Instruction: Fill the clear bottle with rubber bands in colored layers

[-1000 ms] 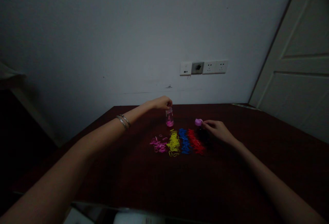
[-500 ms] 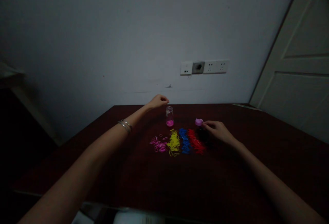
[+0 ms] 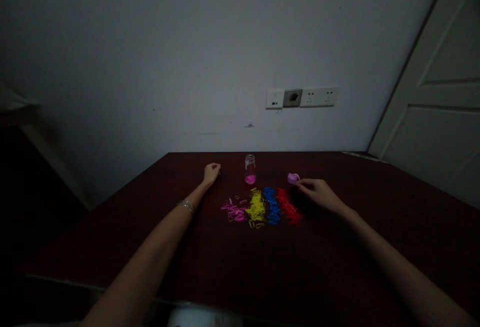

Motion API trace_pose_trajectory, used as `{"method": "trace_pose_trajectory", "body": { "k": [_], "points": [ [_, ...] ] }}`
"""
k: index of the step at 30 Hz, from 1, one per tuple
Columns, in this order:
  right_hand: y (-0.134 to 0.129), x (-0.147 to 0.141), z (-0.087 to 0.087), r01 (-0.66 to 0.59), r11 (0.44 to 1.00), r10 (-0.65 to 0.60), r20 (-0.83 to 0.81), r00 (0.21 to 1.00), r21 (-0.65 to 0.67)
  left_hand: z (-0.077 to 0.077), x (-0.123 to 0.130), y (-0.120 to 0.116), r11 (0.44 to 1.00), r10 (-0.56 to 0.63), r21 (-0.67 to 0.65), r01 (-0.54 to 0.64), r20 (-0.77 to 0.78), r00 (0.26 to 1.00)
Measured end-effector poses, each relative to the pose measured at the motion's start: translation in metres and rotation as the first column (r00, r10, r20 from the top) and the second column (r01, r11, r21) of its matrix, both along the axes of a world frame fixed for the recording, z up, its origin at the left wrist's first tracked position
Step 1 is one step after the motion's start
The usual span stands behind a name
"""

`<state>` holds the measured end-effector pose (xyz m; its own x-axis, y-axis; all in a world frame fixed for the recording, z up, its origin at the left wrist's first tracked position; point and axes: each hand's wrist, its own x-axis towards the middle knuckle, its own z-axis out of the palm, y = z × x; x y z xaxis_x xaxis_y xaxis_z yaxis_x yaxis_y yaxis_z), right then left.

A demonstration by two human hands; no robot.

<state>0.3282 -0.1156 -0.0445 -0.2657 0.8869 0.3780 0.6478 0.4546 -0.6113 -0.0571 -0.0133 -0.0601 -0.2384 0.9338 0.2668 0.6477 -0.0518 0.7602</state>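
My left hand (image 3: 212, 173), a bracelet on its wrist, is over the table left of the glass jar (image 3: 250, 169), apart from it. Its fingers are curled closed; whatever may be inside them is hidden. The jar stands upright and uncapped, pink rubber bands (image 3: 250, 179) at its bottom. Between the thumb and fingertips of my right hand (image 3: 318, 192) is the edge of a small purple lid (image 3: 293, 178), right of the jar. In front lie loose pink rubber bands (image 3: 235, 212), then piles of yellow bands (image 3: 256, 207), blue bands (image 3: 272, 206) and red bands (image 3: 288, 208).
The dark red table (image 3: 232, 262) reaches back to a pale wall (image 3: 202, 67) with sockets (image 3: 302, 98). A panelled door (image 3: 442, 107) is on the right. Something white (image 3: 202, 318) shows below the table's front edge. The light is dim.
My left hand has moved left and down, from above the jar's mouth to beside the jar. My right hand stays at the purple lid. The view has shifted slightly.
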Motion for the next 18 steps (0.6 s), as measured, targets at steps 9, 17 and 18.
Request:
{"method": "trace_pose_trajectory", "body": {
  "k": [9,17,18],
  "points": [
    [-0.025,-0.075,0.023,-0.285,0.957,0.282,0.05,0.958,0.053,-0.006,0.0,0.002,0.997,-0.034,0.063,0.035,-0.025,0.999],
    [-0.02,-0.16,0.036,-0.531,0.847,0.506,0.316,0.803,-0.008,-0.008,-0.001,0.001,0.99,-0.051,0.135,0.049,0.012,0.999],
    [-0.019,-0.167,0.035,-0.537,0.843,0.514,0.355,0.781,-0.039,-0.009,-0.001,0.001,0.99,-0.055,0.133,0.054,0.009,0.998]
  ]
}}
